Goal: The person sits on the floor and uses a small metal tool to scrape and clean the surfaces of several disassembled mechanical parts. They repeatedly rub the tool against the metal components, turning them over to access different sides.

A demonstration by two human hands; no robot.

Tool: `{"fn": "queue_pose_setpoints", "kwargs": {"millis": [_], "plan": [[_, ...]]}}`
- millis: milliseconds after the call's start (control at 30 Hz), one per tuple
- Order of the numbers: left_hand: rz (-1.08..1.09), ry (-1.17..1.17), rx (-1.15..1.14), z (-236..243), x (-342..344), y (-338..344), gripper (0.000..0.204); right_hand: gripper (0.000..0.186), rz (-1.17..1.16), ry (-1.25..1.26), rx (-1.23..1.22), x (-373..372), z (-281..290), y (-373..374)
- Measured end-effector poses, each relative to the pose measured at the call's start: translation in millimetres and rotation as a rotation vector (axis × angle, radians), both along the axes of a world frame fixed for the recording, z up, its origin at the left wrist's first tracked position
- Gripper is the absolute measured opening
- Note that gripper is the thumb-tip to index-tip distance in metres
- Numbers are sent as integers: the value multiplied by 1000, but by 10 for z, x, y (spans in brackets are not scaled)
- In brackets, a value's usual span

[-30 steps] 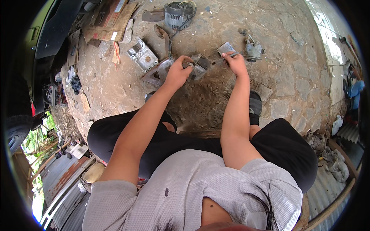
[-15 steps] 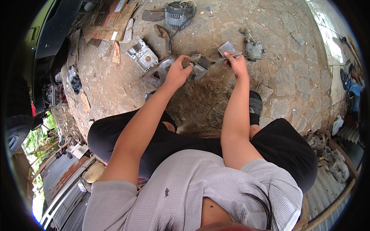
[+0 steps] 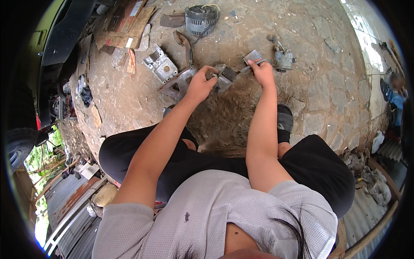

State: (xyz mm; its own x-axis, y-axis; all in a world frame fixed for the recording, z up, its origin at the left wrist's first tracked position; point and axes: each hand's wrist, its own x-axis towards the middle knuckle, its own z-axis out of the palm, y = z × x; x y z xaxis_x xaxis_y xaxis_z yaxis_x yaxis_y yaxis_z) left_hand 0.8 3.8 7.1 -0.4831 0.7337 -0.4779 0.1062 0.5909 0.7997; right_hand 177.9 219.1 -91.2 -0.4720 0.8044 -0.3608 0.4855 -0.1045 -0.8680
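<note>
The person's left hand (image 3: 202,83) is curled round the left end of a grey metal motor-type part (image 3: 225,78), thumb & fingers closed on it; prob. held to steady it, w/ its dark round end left free toward the right. The part is on or just above the stone-paved ground (image 3: 317,93), btwn the hands & beyond the feet; contact underneath can't be seen. The right hand (image 3: 263,74) pinches a slim grey tool (image 3: 246,69) btwn thumb & fingers, tip angled left toward that dark end, prob. for control; touching or just short, can't tell.

A flat grey plate (image 3: 252,56) lies just beyond the right hand, a canister-shaped metal part (image 3: 283,60) to its right. Left of the left hand: a metal bracket (image 3: 176,84) & cast-metal housing (image 3: 160,64); an alternator (image 3: 201,20) sits farther off. All seem set in an arc w/in reach, prob. to keep the middle free.

Containers: plastic bags (image 3: 376,186) at near right, contents n/a (can't make out); dark bag (image 3: 86,97) at left, ditto. Flattened cardboard (image 3: 125,36), far left.
</note>
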Motion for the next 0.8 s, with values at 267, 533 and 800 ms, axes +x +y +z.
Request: {"fn": "queue_pose_setpoints", "kwargs": {"millis": [267,533,800], "plan": [[-21,19,-16,45,19,27,28,29,63,-204,382,237,-336,49],[6,7,50,-46,-14,-8,31,29,-52,-54,-19,365,-263,168],[9,7,50,-67,-17,1,30,25,50,56,-111,-48,109,-11]]}}
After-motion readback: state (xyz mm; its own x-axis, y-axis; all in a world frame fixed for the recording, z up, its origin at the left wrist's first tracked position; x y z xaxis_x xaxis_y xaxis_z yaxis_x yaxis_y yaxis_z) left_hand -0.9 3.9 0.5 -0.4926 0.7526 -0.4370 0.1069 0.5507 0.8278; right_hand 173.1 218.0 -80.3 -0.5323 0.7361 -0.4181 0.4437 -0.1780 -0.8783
